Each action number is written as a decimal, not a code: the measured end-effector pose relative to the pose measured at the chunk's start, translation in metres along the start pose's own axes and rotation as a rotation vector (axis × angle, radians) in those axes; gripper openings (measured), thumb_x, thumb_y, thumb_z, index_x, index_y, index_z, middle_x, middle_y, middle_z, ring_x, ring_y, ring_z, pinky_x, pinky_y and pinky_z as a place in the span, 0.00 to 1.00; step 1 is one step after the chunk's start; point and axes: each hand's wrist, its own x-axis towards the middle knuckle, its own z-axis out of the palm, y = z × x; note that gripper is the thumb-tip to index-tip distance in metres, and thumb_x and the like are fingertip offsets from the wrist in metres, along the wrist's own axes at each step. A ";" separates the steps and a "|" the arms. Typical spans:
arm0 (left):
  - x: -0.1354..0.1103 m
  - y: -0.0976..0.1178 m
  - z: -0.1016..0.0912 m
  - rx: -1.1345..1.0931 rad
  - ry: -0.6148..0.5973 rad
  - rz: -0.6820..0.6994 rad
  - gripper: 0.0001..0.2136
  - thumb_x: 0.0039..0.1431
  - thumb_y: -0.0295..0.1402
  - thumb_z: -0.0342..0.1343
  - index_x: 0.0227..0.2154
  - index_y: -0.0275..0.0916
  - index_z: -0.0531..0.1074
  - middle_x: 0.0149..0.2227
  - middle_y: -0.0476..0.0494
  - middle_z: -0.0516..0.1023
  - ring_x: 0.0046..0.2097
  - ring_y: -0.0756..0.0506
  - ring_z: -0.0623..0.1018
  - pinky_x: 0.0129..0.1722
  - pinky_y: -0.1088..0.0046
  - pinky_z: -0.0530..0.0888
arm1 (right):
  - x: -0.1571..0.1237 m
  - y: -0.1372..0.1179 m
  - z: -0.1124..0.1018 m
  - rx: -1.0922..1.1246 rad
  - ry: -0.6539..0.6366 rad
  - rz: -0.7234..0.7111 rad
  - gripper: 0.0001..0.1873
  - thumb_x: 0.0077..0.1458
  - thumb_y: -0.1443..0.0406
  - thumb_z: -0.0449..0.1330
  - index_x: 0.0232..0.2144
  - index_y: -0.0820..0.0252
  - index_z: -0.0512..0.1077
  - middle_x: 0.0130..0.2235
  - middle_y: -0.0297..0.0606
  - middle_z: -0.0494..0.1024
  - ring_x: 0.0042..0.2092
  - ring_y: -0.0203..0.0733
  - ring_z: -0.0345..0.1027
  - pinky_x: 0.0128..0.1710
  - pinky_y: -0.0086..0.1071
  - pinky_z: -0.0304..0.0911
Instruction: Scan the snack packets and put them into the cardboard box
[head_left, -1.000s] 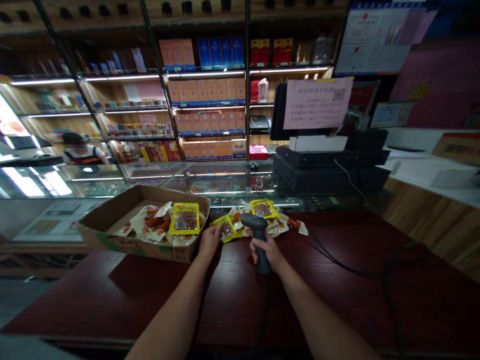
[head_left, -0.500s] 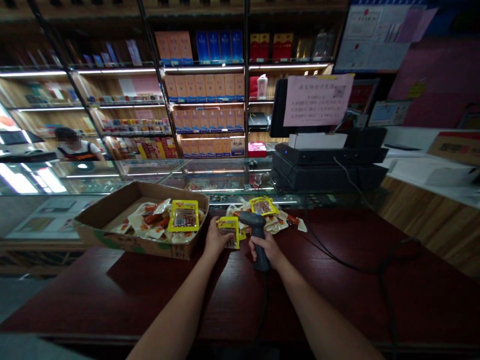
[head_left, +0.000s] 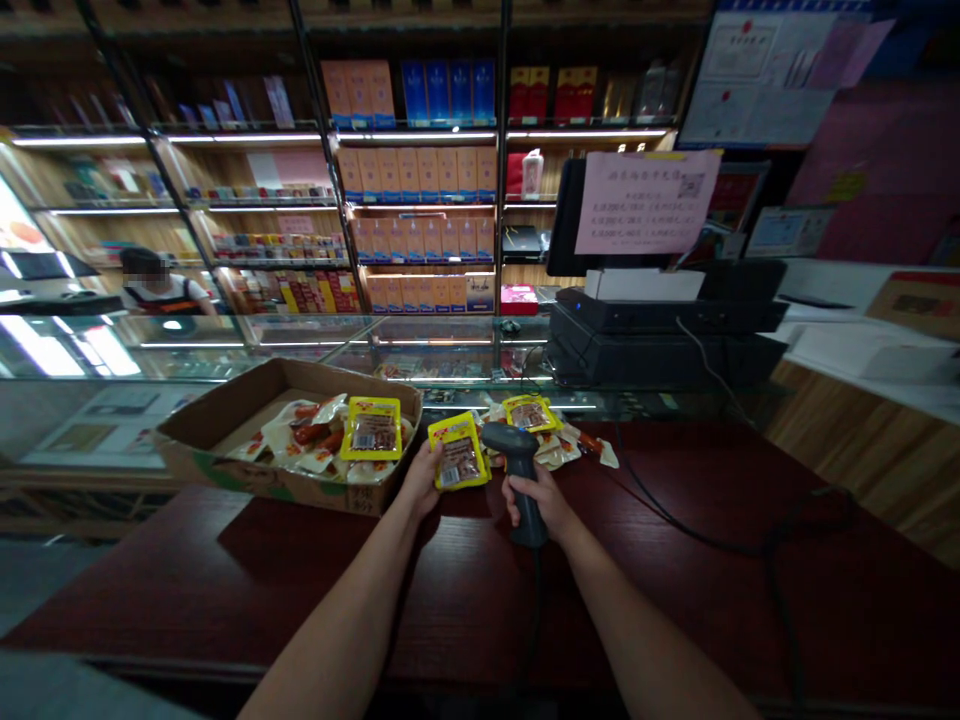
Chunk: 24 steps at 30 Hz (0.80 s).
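My left hand (head_left: 421, 483) grips a yellow snack packet (head_left: 457, 452) by its lower left corner and holds it tilted up, face toward me. My right hand (head_left: 541, 500) is wrapped round the handle of a dark barcode scanner (head_left: 514, 460), whose head sits just right of the packet. Behind the scanner lies a small heap of snack packets (head_left: 551, 432) on the dark red counter (head_left: 675, 560). To the left stands an open cardboard box (head_left: 225, 440) holding several more packets, one yellow packet (head_left: 371, 428) on top.
The scanner's cable (head_left: 697, 540) loops across the counter to the right. A black cash register with a monitor and pink notice (head_left: 652, 300) stands behind. A glass display case (head_left: 300, 350) and stocked shelves (head_left: 420, 200) lie beyond. A person (head_left: 157, 290) is at the far left.
My left hand picked a yellow packet out of the heap and lifted it upright beside the scanner head. My right hand kept hold of the scanner, barely moving.
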 end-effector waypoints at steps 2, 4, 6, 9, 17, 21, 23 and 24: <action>-0.002 0.002 0.000 -0.018 -0.032 -0.034 0.20 0.44 0.39 0.62 0.40 0.36 0.67 0.41 0.37 0.76 0.42 0.38 0.77 0.41 0.59 0.74 | -0.001 -0.001 0.000 -0.009 -0.011 0.004 0.19 0.44 0.60 0.62 0.39 0.62 0.65 0.19 0.27 0.69 0.14 0.32 0.62 0.12 0.25 0.59; -0.003 0.003 0.000 -0.042 -0.063 -0.036 0.20 0.42 0.34 0.63 0.40 0.36 0.67 0.42 0.37 0.76 0.42 0.39 0.77 0.41 0.58 0.74 | -0.001 -0.002 0.001 -0.020 -0.018 0.010 0.20 0.44 0.60 0.61 0.40 0.62 0.65 0.19 0.27 0.69 0.14 0.31 0.62 0.13 0.25 0.59; -0.004 0.004 0.001 -0.057 -0.076 0.003 0.23 0.38 0.29 0.63 0.41 0.38 0.66 0.42 0.40 0.75 0.42 0.40 0.77 0.40 0.59 0.74 | -0.002 -0.002 0.000 -0.037 -0.025 0.013 0.20 0.45 0.60 0.61 0.40 0.62 0.64 0.19 0.27 0.69 0.15 0.31 0.62 0.13 0.25 0.59; -0.003 0.003 0.002 -0.037 -0.053 0.083 0.27 0.36 0.26 0.63 0.44 0.41 0.64 0.44 0.42 0.75 0.42 0.42 0.76 0.39 0.62 0.75 | -0.002 -0.002 -0.001 -0.061 -0.041 0.021 0.20 0.44 0.60 0.61 0.40 0.62 0.64 0.19 0.26 0.69 0.14 0.31 0.62 0.13 0.25 0.60; 0.008 -0.008 -0.002 0.031 0.021 0.276 0.27 0.41 0.28 0.60 0.47 0.42 0.61 0.48 0.41 0.72 0.45 0.43 0.75 0.44 0.63 0.73 | -0.003 -0.003 -0.004 -0.169 -0.143 0.146 0.20 0.42 0.60 0.62 0.37 0.61 0.62 0.18 0.26 0.69 0.13 0.31 0.60 0.10 0.23 0.57; 0.008 -0.009 -0.002 0.021 0.002 0.280 0.28 0.42 0.27 0.59 0.50 0.42 0.60 0.49 0.41 0.72 0.45 0.43 0.75 0.45 0.62 0.73 | -0.003 -0.002 -0.006 -0.197 -0.134 0.178 0.20 0.42 0.60 0.62 0.37 0.61 0.61 0.18 0.25 0.69 0.13 0.31 0.61 0.11 0.23 0.58; 0.007 -0.009 0.001 0.019 0.015 0.274 0.29 0.42 0.27 0.59 0.51 0.42 0.60 0.49 0.40 0.72 0.45 0.43 0.75 0.44 0.62 0.73 | -0.003 -0.001 -0.007 -0.213 -0.138 0.194 0.20 0.42 0.59 0.62 0.36 0.61 0.61 0.18 0.25 0.69 0.13 0.31 0.61 0.11 0.23 0.58; 0.006 -0.009 0.003 0.015 0.030 0.271 0.30 0.43 0.26 0.58 0.52 0.42 0.59 0.49 0.39 0.72 0.45 0.42 0.75 0.44 0.62 0.73 | -0.002 -0.001 -0.008 -0.220 -0.140 0.200 0.20 0.42 0.59 0.62 0.36 0.61 0.61 0.18 0.25 0.69 0.13 0.31 0.60 0.10 0.24 0.58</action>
